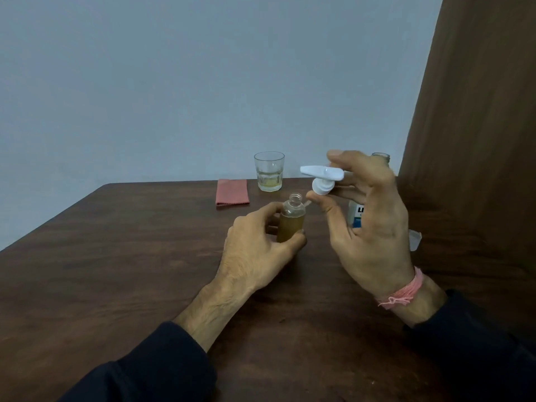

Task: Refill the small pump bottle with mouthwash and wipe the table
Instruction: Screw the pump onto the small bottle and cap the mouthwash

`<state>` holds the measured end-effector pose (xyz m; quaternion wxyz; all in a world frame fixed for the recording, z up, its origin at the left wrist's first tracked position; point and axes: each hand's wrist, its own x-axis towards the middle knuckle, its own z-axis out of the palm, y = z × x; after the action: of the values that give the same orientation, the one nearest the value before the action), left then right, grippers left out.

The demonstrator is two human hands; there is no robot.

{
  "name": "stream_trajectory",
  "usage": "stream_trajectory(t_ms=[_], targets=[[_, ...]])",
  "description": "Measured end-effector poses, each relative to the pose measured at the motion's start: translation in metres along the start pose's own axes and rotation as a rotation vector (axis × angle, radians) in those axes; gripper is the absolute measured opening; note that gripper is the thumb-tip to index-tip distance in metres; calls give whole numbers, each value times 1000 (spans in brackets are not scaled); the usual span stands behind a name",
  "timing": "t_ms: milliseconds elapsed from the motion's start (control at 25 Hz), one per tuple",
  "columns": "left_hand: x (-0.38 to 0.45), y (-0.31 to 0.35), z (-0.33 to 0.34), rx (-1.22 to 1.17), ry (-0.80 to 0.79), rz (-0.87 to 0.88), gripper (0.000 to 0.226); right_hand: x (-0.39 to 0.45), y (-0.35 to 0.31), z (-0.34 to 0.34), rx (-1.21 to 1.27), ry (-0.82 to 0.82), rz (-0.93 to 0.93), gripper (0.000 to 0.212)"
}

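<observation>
Amber-filled, the small pump bottle [291,220] stood in our left hand [259,248] grip, pump head [322,179] pinched by right hand [366,224] just above it, uncapped, cloth [232,192] beyond, wiping undone.

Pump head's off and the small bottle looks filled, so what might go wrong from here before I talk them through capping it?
1. The small bottle stands uncapped with amber liquid high inside; a left hand grip around it that slips or squeezes could spill it on the table.
2. The right hand pinches the pump head tilted beside the neck, so its dip tube may miss the opening and drip.
3. The mouthwash bottle behind the right hand looks uncapped; a knock could tip it.
</observation>
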<state>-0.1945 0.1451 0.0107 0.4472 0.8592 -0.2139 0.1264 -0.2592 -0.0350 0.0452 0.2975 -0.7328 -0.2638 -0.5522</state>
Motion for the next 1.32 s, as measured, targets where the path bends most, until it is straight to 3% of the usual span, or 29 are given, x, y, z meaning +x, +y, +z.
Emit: stream_trajectory(t_ms=[360, 640, 840, 1040, 1320], targets=[[0, 0, 0, 26, 1, 43, 65, 5, -8, -5, -55, 60, -147, 54], [0, 1, 1, 34, -14, 47, 70, 6, -5, -4, -24, 47, -79, 53], [-1, 3, 2, 43, -44, 44, 63, -1, -1, 4, 16, 29, 132, 53], [0, 3, 0, 45, -97, 71, 63, -9, 4, 13, 82, -92, 356, 57], [1, -4, 1, -21, -44, 67, 51, -14, 2, 17, 271, -233, 608, 70]])
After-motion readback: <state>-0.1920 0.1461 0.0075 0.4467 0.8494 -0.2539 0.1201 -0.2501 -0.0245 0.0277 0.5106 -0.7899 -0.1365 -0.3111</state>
